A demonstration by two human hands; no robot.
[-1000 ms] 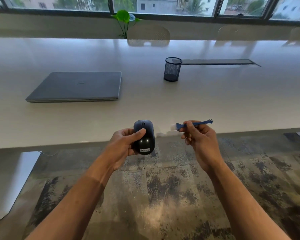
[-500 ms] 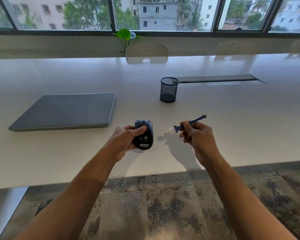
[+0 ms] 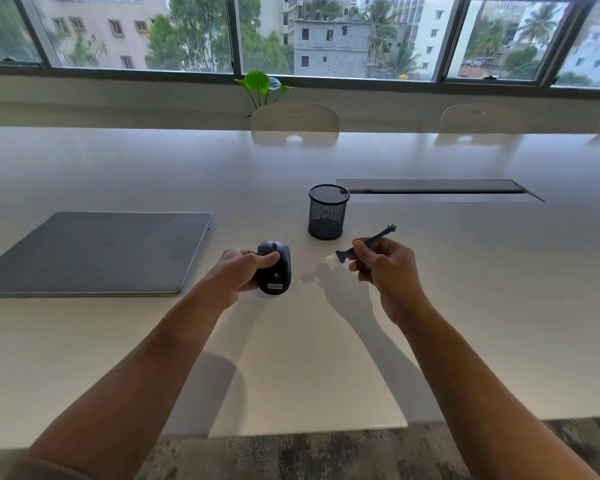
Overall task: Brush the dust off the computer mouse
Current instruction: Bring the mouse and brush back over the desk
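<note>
The left hand grips a black Lenovo mouse above the white table. The right hand pinches a small blue brush, bristles pointing toward the mouse without touching it.

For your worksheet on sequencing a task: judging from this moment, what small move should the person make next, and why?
Probably bring the small blue brush in the right hand leftward onto the black computer mouse held in the left hand: its white bristles point at the mouse but hang clear of it.

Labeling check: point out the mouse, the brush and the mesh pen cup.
mouse [image 3: 280, 268], head view, on its dark top shell.
brush [image 3: 343, 253], head view, on the blue neck above the white bristles.
mesh pen cup [image 3: 327, 216], head view, on its front wall.
</note>
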